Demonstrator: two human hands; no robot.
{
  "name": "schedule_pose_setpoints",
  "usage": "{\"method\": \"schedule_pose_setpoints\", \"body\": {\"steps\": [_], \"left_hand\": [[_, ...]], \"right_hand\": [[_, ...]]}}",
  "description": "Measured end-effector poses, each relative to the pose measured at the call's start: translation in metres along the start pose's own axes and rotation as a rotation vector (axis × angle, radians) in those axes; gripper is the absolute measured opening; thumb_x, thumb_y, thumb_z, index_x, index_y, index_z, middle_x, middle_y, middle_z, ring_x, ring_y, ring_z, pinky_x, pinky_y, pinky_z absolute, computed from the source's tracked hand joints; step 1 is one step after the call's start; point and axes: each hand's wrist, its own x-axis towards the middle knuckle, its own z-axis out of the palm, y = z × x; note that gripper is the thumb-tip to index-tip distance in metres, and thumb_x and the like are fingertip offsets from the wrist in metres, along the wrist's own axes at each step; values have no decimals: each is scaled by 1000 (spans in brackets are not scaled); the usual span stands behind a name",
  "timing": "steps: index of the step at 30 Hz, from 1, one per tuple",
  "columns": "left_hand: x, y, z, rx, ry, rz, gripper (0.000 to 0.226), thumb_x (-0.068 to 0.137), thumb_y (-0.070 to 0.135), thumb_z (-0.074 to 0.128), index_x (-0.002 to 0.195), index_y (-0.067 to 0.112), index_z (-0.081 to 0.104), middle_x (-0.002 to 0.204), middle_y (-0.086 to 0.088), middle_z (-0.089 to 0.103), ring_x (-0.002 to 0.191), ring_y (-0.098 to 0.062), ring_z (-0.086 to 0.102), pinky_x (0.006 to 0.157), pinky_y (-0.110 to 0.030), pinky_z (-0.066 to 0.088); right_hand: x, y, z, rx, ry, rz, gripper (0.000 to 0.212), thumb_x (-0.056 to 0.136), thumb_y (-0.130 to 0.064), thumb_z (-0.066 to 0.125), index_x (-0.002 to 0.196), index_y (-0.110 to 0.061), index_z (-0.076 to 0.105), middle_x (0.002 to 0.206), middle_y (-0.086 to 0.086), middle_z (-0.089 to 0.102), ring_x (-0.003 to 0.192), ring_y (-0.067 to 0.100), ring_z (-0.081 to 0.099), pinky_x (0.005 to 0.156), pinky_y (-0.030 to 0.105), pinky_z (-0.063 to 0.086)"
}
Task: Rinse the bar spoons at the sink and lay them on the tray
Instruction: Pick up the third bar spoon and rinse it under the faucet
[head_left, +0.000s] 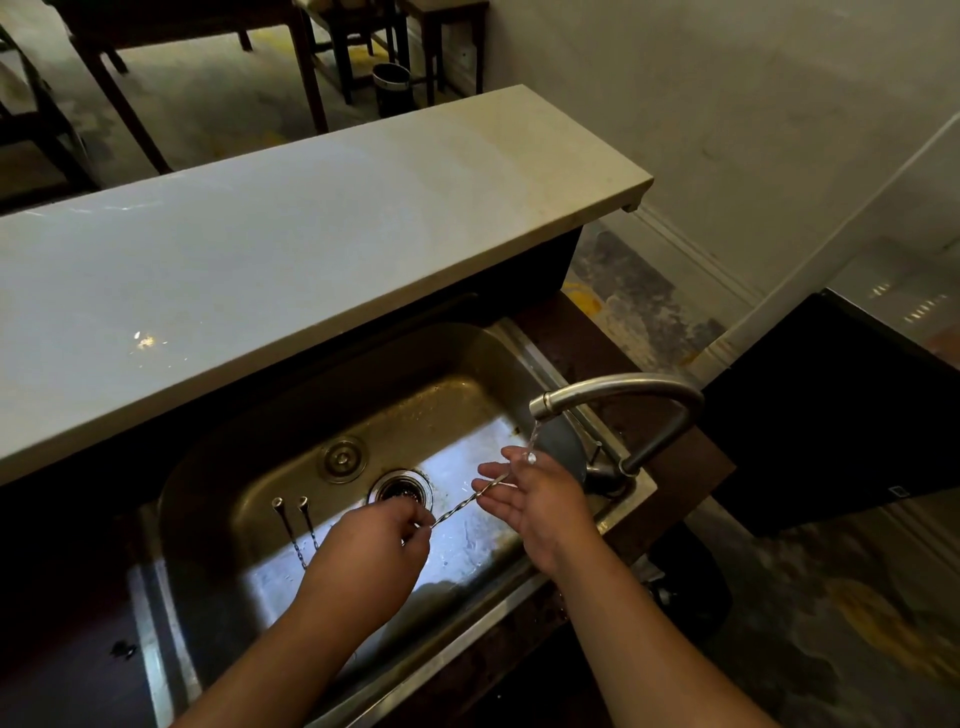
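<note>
Left hand (379, 540): over the basin, back toward the camera, fingers curled and pinching the near end of a bar spoon's stem.
Right hand (535, 493): palm turned up, fingers straight and slightly spread under the spout – it grips nothing; the spoon's far end lies across its fingers.
Held bar spoon (462, 504): thin metal with a twisted stem, spanning the gap between the two hands, above the sink floor and just right of the drain. Its tip sits where the water lands, too small and wet to make out.
Water stream (535, 434): a thin run falling from the spout onto the right hand's fingers.
Faucet (623, 387): brushed-metal gooseneck mounted at the sink's right rim, arching left over the basin.
Sink (467, 364): stainless steel, scuffed and wet, set below the counter slab.
Other bar spoons: two lie side by side in the left of the basin, one (284, 525) and the next (310, 525) – small round caps pointing away from the person, near ends hidden by the left forearm.
Drain strainer (400, 488): in the basin floor, just beyond the left hand; a round metal plug (343, 458) lies to its left.
Bar top (260, 249): pale slab running along the far side of the sink.
Floor beyond: dark wooden furniture legs (311, 78) and a small dark bin (390, 85).
</note>
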Motion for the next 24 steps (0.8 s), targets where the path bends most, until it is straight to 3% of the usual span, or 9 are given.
{"method": "schedule_pose_setpoints", "body": {"steps": [3,7,9,14,17,20,24], "left_hand": [[-1,-1,1,-16,8,-9,11,91,35,62,90,44,66,77,21,69,70,-1,64,64,-25,50],[-3,-1,2,-4,23,-6,7,91,38,62,89,43,67,75,22,68,68,0,63,59,-23,45],[-3,-1,2,1,27,-11,6,91,40,62,89,41,67,75,21,68,66,0,62,57,-23,42],[-4,-2,1,4,21,-19,6,91,40,63,88,38,68,77,19,69,67,-1,62,58,-24,42],[-5,-2,0,7,18,-19,7,92,40,63,89,36,68,80,17,70,70,-3,63,61,-26,46],[-6,-2,0,0,19,-15,7,93,38,63,88,34,68,80,16,71,73,-4,63,68,-28,52],[-7,-2,0,-11,23,-12,8,93,36,63,87,34,67,79,15,70,74,-5,63,68,-28,51]], "right_hand": [[1,0,0,-33,16,11,30,112,-28,42,113,-5,61,80,10,82,79,28,82,62,32,64],[1,2,1,-52,7,4,20,111,-24,45,115,-11,60,83,8,83,81,29,82,62,31,64],[1,2,2,-55,7,14,28,111,-30,41,113,-9,60,84,9,83,81,30,82,61,31,63],[2,2,3,-77,1,15,23,110,-25,45,116,-8,60,86,10,83,81,31,82,60,32,63],[2,1,3,-71,4,23,33,112,-32,40,112,-6,60,84,11,83,79,30,82,59,32,63],[2,1,3,-73,-13,5,23,110,-26,45,116,-9,59,85,10,83,81,31,82,60,32,63],[2,2,3,-59,-21,25,33,112,-32,40,113,-7,61,89,12,83,82,32,82,61,33,63]]}}
